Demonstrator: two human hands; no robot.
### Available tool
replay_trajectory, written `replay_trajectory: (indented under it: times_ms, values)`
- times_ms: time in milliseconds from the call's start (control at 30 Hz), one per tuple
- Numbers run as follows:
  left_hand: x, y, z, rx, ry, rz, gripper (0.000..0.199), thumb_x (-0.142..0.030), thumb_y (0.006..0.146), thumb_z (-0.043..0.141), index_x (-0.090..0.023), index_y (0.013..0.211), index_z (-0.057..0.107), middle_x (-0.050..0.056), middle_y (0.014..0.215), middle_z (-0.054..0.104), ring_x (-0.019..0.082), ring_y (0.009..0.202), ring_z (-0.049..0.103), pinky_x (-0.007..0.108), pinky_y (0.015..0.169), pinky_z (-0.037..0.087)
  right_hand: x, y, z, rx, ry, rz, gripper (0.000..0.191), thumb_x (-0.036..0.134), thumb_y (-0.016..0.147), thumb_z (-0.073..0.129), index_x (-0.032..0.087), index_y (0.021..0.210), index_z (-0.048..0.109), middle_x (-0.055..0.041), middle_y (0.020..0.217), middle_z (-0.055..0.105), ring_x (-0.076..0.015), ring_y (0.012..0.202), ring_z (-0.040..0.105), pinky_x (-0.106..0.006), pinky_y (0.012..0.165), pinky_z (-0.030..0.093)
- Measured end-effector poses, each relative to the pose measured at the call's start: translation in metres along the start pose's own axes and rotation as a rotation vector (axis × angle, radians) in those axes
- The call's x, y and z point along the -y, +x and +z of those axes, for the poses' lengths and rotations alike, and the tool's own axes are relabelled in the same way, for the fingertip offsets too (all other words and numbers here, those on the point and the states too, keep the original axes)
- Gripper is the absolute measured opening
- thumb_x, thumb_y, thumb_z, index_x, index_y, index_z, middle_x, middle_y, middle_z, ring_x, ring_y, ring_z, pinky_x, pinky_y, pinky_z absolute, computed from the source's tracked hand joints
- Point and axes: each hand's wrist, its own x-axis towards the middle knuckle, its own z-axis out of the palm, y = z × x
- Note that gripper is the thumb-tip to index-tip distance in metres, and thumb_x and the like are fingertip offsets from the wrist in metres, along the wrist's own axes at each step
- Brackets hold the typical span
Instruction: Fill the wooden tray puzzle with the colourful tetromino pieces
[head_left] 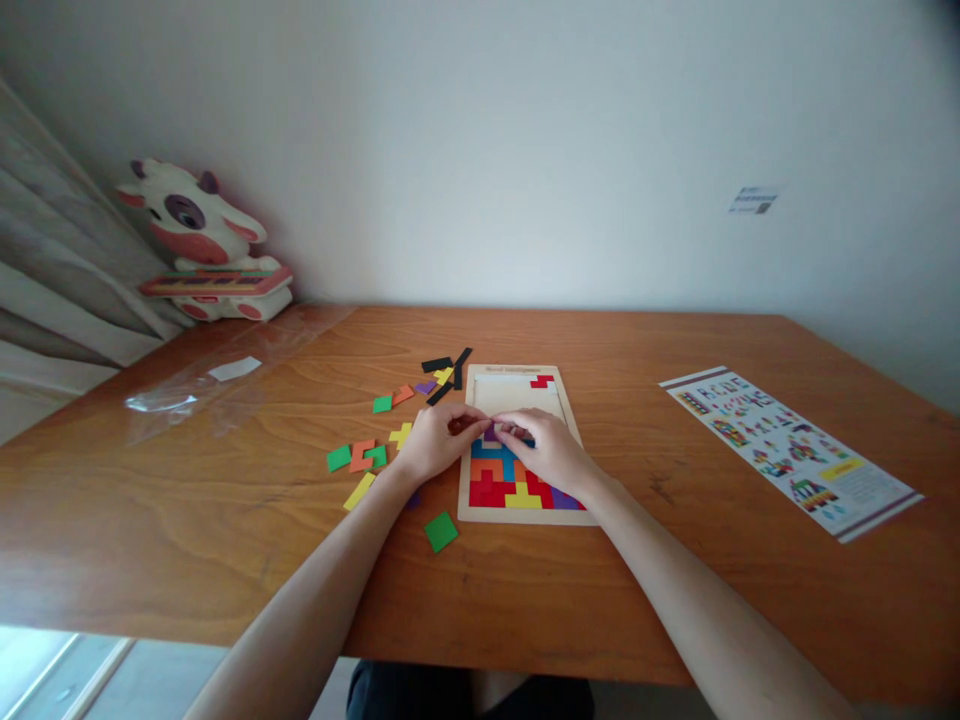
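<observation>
The left hand (440,441) and right hand (550,452) nearly meet at a purple piece (490,433) above the puzzle board (499,516), which lies beneath them on the bench (555,590); whether either grips it, I cannot tell. Loose colored pieces (442,532) surround the left hand's outer side, while a printed sheet (795,450) lies well right of the right hand.

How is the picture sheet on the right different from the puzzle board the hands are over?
The sheet is printed and lies slanted; the puzzle board has a pale frame and sits nearly straight ahead.
The sheet has nothing resting on it; the puzzle board holds coloured pieces, with both hands over it.
Both lie flat on the table.
</observation>
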Motion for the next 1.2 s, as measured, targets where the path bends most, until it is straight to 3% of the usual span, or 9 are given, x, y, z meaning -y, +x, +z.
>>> replay_trajectory:
  times_ms: [400, 600, 767, 1067, 1200]
  values:
    - [0.006, 0.002, 0.000, -0.025, 0.073, -0.017, 0.023, -0.039, 0.087, 0.059, -0.022, 0.090, 0.074, 0.002, 0.084, 0.075, 0.017, 0.075, 0.066, 0.026, 0.069, 0.049, 0.002, -0.003, 0.001, 0.049, -0.231, -0.086, 0.024, 0.028, 0.094, 0.053, 0.022, 0.113, 0.067, -0.0094, 0.099, 0.064, -0.0234, 0.093, 0.060, -0.043, 0.085, 0.050]
    - [-0.001, 0.000, -0.002, 0.003, 0.152, 0.115, 0.018, -0.035, 0.083, 0.063, -0.021, 0.085, 0.074, 0.004, 0.078, 0.071, 0.016, 0.071, 0.061, 0.026, 0.066, 0.047, 0.002, -0.004, 0.000, 0.052, -0.221, -0.102, 0.021, 0.027, 0.093, 0.054, 0.024, 0.107, 0.070, -0.0080, 0.097, 0.063, -0.0225, 0.090, 0.060, -0.043, 0.085, 0.050]
    - [-0.003, 0.000, -0.003, 0.022, 0.161, 0.144, 0.015, -0.032, 0.082, 0.065, -0.019, 0.083, 0.073, 0.004, 0.076, 0.069, 0.015, 0.070, 0.058, 0.025, 0.064, 0.045, 0.003, -0.004, 0.001, 0.043, -0.192, -0.063, 0.021, 0.027, 0.094, 0.055, 0.025, 0.106, 0.071, -0.0074, 0.096, 0.063, -0.0219, 0.091, 0.060, -0.042, 0.085, 0.050]
    - [-0.001, -0.002, -0.003, 0.035, 0.048, 0.059, 0.020, -0.036, 0.083, 0.062, -0.019, 0.086, 0.072, 0.004, 0.078, 0.071, 0.016, 0.070, 0.063, 0.027, 0.065, 0.049, 0.004, -0.004, 0.000, 0.049, -0.204, -0.083, 0.021, 0.026, 0.094, 0.053, 0.025, 0.106, 0.070, -0.0072, 0.096, 0.063, -0.0215, 0.090, 0.061, -0.042, 0.085, 0.050]
    - [0.001, 0.000, -0.005, -0.035, -0.036, 0.018, 0.023, -0.039, 0.084, 0.061, -0.019, 0.090, 0.071, 0.004, 0.085, 0.073, 0.017, 0.075, 0.065, 0.026, 0.070, 0.051, 0.006, -0.005, -0.001, 0.064, -0.229, -0.088, 0.020, 0.029, 0.095, 0.052, 0.025, 0.104, 0.069, -0.0077, 0.098, 0.063, -0.0224, 0.091, 0.061, -0.043, 0.085, 0.050]
